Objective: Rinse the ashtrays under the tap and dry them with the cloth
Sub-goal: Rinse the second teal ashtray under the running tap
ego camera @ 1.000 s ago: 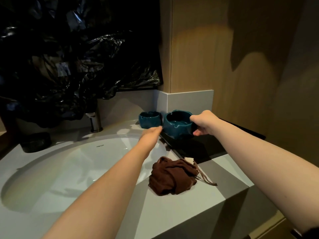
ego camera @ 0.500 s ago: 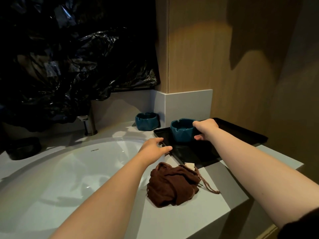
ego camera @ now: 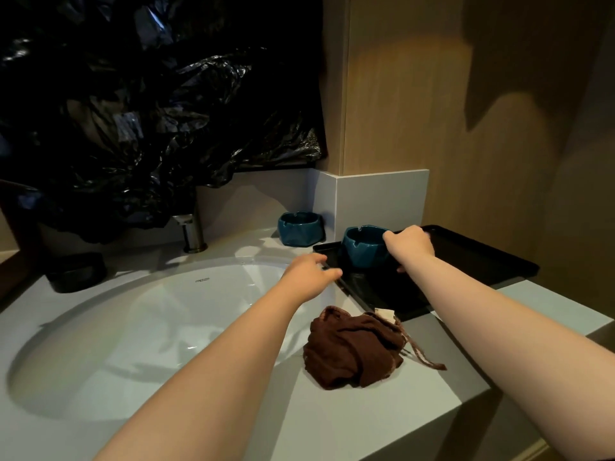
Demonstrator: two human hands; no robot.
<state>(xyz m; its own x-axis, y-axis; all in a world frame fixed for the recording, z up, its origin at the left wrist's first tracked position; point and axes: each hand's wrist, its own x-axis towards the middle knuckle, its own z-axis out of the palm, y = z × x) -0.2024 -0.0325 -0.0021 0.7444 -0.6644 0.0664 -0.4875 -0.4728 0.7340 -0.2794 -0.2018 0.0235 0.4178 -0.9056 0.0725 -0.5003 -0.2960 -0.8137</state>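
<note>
Dim, warm light from above casts soft shadows on the wall [ego camera: 482,94]; wide-angle bending at edges.

Both bare forearms stretch forward, side by side. The left hand [ego camera: 309,277] hovers palm down, its fingers loosely spread and nearly straight, holding nothing. The right hand [ego camera: 411,246] reaches a little farther out, knuckles up, with its fingers curled over the rim of an ashtray [ego camera: 361,247].
</note>
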